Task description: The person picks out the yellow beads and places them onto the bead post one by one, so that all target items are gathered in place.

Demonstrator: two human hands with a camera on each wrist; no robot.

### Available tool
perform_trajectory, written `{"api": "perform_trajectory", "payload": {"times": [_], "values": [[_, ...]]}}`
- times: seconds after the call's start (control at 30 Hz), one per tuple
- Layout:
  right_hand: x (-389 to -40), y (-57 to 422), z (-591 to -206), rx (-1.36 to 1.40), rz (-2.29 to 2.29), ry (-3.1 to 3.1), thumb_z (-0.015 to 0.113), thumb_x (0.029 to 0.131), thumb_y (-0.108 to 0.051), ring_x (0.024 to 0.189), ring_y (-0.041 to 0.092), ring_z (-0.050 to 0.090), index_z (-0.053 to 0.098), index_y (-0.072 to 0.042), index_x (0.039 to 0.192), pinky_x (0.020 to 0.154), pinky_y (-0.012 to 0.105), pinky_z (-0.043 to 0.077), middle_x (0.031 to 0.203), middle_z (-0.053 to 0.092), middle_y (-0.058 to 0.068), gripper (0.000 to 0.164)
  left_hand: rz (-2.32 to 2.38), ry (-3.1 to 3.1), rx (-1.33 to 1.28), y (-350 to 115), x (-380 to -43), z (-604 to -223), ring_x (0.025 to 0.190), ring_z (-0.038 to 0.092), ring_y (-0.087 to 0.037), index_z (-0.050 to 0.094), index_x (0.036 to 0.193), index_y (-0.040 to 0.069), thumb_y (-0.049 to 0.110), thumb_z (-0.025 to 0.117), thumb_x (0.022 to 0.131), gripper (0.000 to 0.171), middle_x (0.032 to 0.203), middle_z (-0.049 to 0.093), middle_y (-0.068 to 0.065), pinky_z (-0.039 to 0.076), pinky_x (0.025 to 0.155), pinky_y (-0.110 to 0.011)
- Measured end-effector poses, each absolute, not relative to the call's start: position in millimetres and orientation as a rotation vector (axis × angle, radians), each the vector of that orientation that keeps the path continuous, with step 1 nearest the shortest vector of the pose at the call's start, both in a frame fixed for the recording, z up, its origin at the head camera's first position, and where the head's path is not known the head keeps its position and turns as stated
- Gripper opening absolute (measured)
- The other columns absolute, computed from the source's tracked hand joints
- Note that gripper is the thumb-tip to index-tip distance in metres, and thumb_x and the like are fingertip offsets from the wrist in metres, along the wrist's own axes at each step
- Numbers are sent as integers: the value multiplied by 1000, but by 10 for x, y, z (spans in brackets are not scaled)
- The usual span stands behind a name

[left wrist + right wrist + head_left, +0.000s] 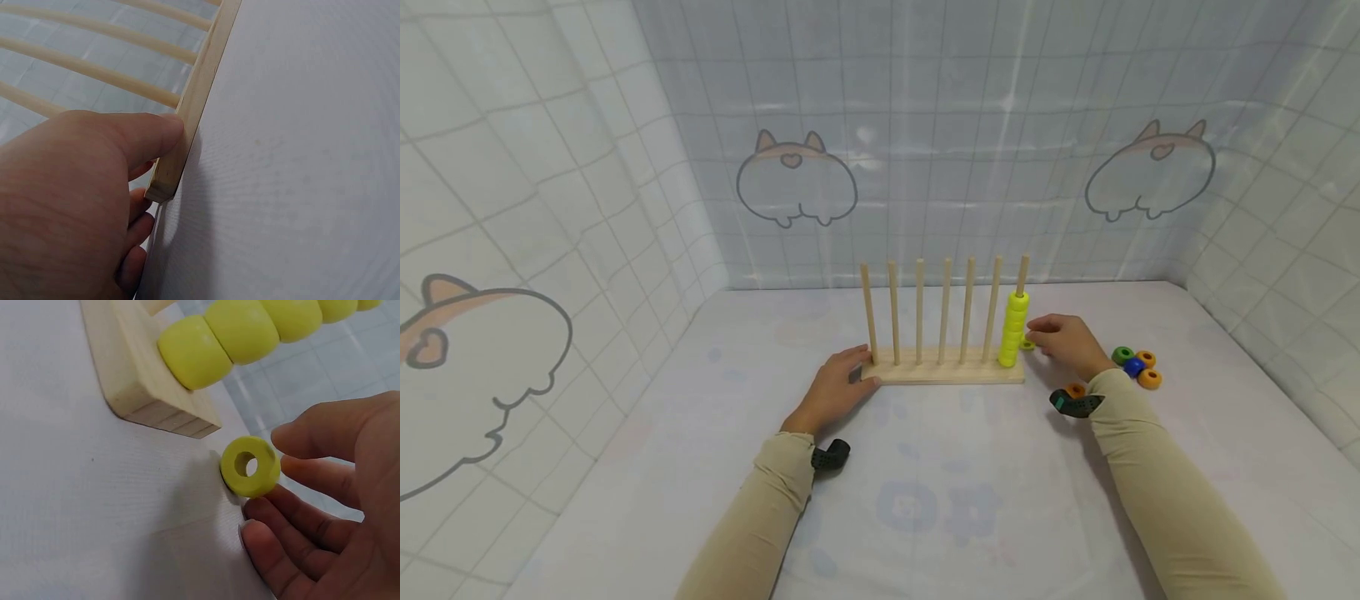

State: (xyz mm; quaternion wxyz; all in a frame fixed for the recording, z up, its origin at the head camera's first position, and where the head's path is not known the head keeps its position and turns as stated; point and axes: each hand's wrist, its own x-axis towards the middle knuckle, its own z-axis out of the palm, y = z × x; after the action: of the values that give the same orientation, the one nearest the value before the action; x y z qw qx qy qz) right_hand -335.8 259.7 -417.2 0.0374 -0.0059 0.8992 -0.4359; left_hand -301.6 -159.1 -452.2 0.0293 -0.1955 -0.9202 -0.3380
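A wooden peg rack (947, 377) stands on the table, with several upright pegs in a row. Yellow beads (1013, 329) are stacked on its rightmost peg. My left hand (835, 390) grips the left end of the rack's base (199, 94), thumb along the front edge and fingers behind it. Just right of the base lies a loose yellow bead (240, 465), its hole facing up. My right hand (1067, 340) is at this bead, with thumb (312, 431) and fingertips right at its edge and the fingers loosely bent.
Right of my right hand lies a cluster of loose beads: a green bead (1122, 355), a blue bead (1134, 367) and two orange beads (1150, 379). Another orange bead (1076, 390) sits near my right wrist. Tiled-pattern sheets (910, 217) wall the table's back and sides.
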Motion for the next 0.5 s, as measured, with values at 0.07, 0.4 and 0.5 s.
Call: {"api": "perform_trajectory", "payload": {"times": [0.07,0.4,0.5], "values": [[-3360,2596,-4185,-42,-1266,2793,64,99,-31,110,32,59,61,-1,133,94,45,51,128,62,20,46,-1045,-2842,-603,-1591,-3014,-4508,145,33,-33,52,146,5,30,67,97,57,156,42,-7,25,118,-53],[-3330,2546,-4222,-97,-1118,2880,65,97,-27,119,39,54,61,0,133,103,57,43,131,60,23,45,-1041,-2845,-610,-1593,-3011,-4494,144,33,-34,51,146,4,29,67,97,57,155,43,-9,24,118,-53],[-3310,2538,-4228,-91,-1110,2894,63,98,-28,120,40,54,60,0,134,103,59,42,132,59,23,45,-1048,-2848,-605,-1594,-3010,-4501,145,33,-34,51,146,4,29,67,97,57,156,42,-8,24,118,-53]]}}
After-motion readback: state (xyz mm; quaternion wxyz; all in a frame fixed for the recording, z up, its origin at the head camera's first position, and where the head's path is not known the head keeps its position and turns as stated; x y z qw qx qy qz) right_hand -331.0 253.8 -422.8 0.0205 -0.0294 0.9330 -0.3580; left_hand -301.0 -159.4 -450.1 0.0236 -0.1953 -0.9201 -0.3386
